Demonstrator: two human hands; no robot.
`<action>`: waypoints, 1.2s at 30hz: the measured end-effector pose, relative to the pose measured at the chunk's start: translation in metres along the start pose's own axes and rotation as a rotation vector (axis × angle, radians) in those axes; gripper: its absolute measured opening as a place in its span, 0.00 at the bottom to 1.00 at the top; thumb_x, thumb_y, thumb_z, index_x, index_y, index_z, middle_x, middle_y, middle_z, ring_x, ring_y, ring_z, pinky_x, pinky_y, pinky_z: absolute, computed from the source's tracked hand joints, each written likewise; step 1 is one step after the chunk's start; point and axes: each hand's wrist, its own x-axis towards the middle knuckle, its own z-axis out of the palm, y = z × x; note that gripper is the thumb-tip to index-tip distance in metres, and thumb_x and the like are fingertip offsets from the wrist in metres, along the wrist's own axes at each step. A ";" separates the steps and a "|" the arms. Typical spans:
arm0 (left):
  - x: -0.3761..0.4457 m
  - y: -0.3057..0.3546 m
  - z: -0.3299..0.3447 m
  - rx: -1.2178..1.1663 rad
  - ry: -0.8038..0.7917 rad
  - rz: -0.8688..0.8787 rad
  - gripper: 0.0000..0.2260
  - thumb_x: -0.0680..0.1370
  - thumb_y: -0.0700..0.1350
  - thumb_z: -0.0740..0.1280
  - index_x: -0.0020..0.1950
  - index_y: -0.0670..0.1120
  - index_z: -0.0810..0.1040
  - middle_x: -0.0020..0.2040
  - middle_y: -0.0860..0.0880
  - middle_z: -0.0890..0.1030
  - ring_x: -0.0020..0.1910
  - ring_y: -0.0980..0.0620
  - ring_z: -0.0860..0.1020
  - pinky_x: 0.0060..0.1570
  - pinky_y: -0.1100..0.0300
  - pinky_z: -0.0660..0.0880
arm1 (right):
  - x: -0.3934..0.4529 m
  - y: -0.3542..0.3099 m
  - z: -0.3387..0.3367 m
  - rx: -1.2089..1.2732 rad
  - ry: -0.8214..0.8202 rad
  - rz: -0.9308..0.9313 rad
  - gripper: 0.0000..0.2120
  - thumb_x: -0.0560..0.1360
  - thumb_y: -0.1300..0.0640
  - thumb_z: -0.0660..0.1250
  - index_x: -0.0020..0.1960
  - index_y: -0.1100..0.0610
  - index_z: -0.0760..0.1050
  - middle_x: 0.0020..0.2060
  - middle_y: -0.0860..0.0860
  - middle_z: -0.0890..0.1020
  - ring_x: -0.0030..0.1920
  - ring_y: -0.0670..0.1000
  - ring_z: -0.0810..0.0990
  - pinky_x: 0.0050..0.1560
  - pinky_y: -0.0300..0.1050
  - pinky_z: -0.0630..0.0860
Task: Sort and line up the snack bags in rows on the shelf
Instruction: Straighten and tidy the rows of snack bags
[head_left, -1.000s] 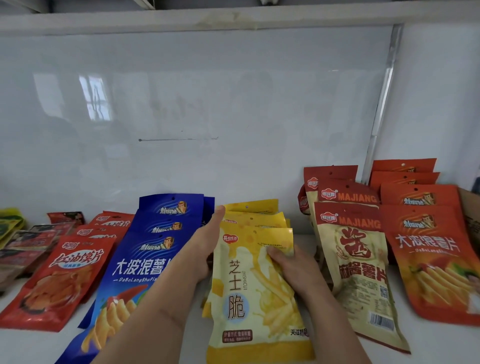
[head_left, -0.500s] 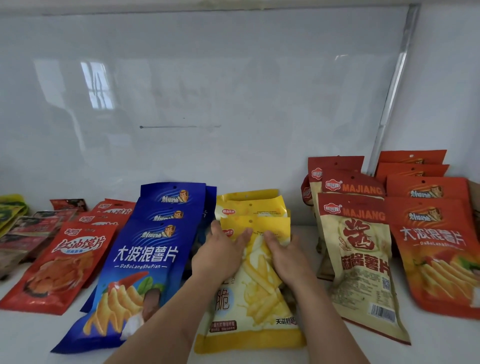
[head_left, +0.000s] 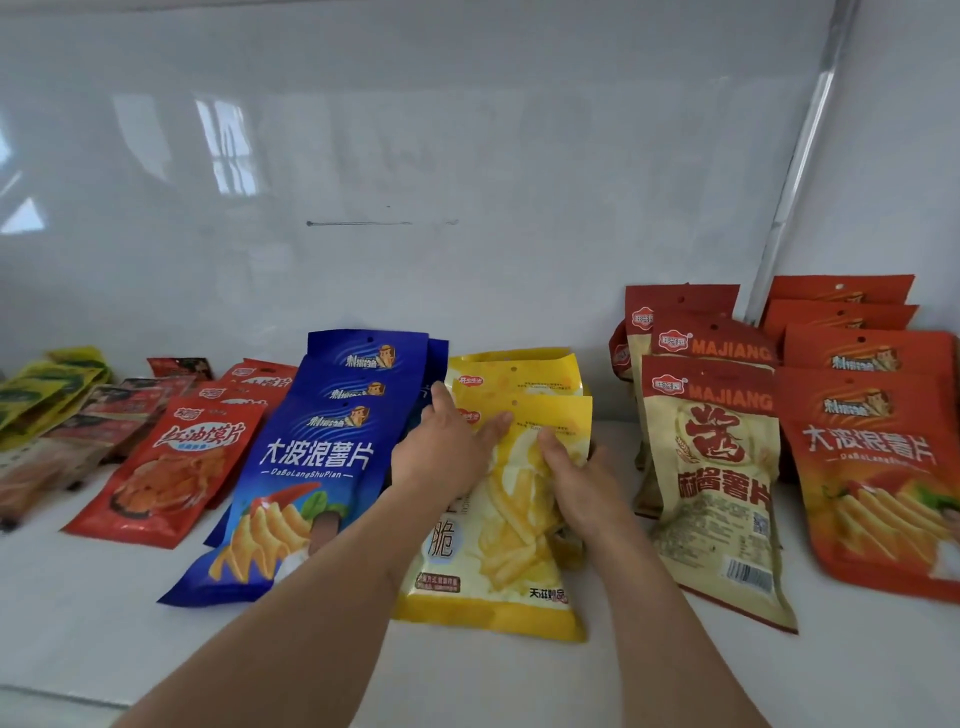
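Head view, the only one you've got: both your hands are on the front yellow plastic snack bag (head_left: 498, 525) of the yellow row. Your left hand (head_left: 441, 457) lies flat with fingers spread over its upper left part. Your right hand (head_left: 576, 483) has its fingers bent down onto the middle of the bag, pressing rather than clearly gripping. My guess is you're squaring it up over the yellow bags behind it.

Taking that yellow bag as the landmark:
- the glossy blue chip bags (head_left: 306, 467) sit just left of it, overlapping front to back
- the red flat pouches (head_left: 171, 457) lie further left
- the beige-and-red bags (head_left: 711, 478) stand to its right
- the orange bags (head_left: 872, 467) come beyond those

No real containers here; every bag rests on the bare white shelf board (head_left: 519, 686).
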 end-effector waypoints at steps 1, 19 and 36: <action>-0.002 0.001 -0.001 -0.011 0.020 -0.002 0.43 0.78 0.71 0.55 0.82 0.46 0.44 0.80 0.44 0.62 0.73 0.40 0.70 0.64 0.43 0.70 | -0.006 0.001 -0.001 0.010 0.003 -0.005 0.39 0.72 0.29 0.65 0.73 0.52 0.65 0.66 0.52 0.75 0.64 0.56 0.77 0.63 0.56 0.75; -0.083 -0.031 0.029 0.092 0.036 0.175 0.42 0.77 0.70 0.41 0.82 0.43 0.49 0.82 0.43 0.52 0.80 0.40 0.50 0.78 0.45 0.52 | -0.062 0.005 0.013 -0.212 0.088 -0.140 0.24 0.78 0.39 0.65 0.69 0.50 0.67 0.62 0.48 0.80 0.63 0.54 0.78 0.56 0.44 0.71; -0.097 0.030 0.024 -0.028 0.170 0.430 0.36 0.81 0.64 0.53 0.82 0.43 0.53 0.83 0.44 0.52 0.82 0.43 0.47 0.79 0.49 0.46 | -0.066 -0.019 -0.072 -0.336 0.400 -0.239 0.15 0.81 0.48 0.63 0.62 0.55 0.79 0.57 0.49 0.82 0.57 0.49 0.78 0.52 0.41 0.68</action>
